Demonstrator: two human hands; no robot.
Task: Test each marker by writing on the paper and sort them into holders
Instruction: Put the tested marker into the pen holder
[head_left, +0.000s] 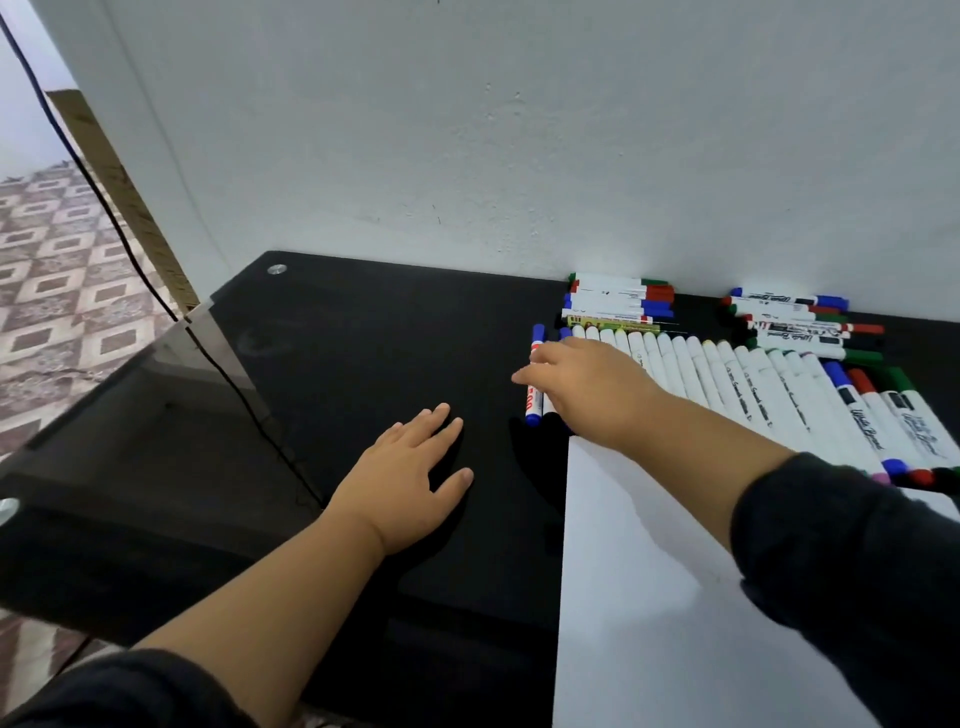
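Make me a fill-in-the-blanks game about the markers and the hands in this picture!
1. The left hand lies flat on the ____ table.
2. The right hand reaches over the ____-capped marker at the row's left end.
3. The sheet of paper is ____ in colour.
4. Behind the table stands a plain ____.

Missing words: black; blue; white; wall

Lit evenly and softly from above; glaring off the glossy black table (363, 322), casting soft shadows across white paper (649, 597); bending at wide-angle edges, blurring slightly at corners.
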